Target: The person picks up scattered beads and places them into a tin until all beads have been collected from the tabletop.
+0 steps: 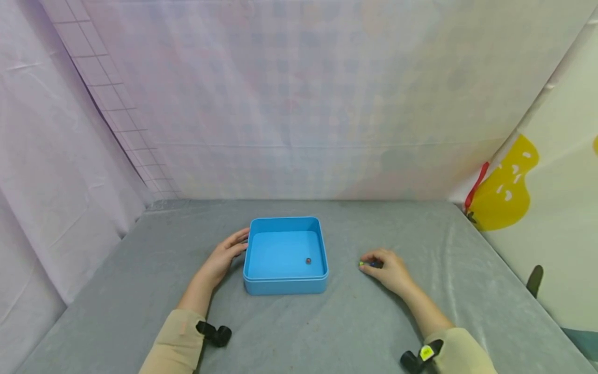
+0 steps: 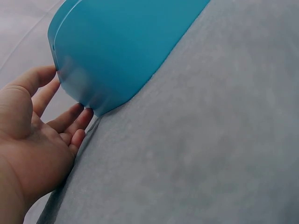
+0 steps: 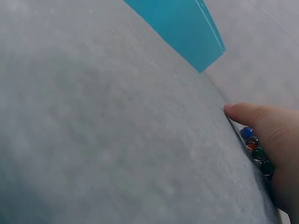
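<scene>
A light-blue square box point(image 1: 285, 285) without a lid stands on the grey cloth, with one small brownish marble point(image 1: 308, 261) inside. Against its left side rest the fingertips of my left hand point(image 1: 223, 261), fingers fairly straight; the left wrist view shows them touching the box wall point(image 2: 117, 51). To the right of the box, my right hand point(image 1: 390, 270) is low on the cloth, thumb and forefinger pinching a small yellow-green marble point(image 1: 361, 264). Several glass marbles, among them a blue one point(image 3: 247, 133) and a green one point(image 3: 258, 154), lie beside the thumb, partly hidden by the hand.
Grey cloth point(image 1: 289, 332) covers the table. A pale checked curtain point(image 1: 299, 104) hangs at the back, with white fabric point(image 1: 60, 156) on the left and a printed cloth point(image 1: 556, 249) on the right. Black wrist cameras point(image 1: 217, 335) are strapped over both beige sleeves.
</scene>
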### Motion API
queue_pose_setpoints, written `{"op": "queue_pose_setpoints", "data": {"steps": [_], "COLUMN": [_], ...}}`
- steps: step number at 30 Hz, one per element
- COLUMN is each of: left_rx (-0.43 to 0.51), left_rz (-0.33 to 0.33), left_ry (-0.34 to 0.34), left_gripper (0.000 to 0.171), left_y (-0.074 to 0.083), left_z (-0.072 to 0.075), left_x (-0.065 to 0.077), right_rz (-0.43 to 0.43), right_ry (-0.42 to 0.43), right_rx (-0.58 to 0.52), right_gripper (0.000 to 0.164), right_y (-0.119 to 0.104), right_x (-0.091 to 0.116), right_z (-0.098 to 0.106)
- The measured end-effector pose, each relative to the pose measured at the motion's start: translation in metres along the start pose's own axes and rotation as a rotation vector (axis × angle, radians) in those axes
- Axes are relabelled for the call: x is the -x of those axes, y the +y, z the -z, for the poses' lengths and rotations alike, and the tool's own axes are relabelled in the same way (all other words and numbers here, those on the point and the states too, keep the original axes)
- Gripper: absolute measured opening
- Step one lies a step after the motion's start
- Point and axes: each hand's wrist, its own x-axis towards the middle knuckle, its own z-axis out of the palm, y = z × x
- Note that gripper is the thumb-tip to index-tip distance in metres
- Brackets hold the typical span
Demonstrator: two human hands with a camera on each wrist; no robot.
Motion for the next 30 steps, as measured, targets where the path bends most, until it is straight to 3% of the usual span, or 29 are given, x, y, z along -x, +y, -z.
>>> {"op": "queue_pose_setpoints", "data": {"steps": [30], "left_rx": [0.003], "left_rz": [0.006], "left_ry": [0.003], "left_gripper": [0.050], "left_y": [0.0012], "left_z": [-0.0010], "left_x": [0.0000], "right_rz": [0.023], "right_ry": [0.020], "right_rx": [0.013], "right_gripper": [0.014], "right_y": [0.0018], "right_x": [0.0015], "right_z": [-0.0012]}}
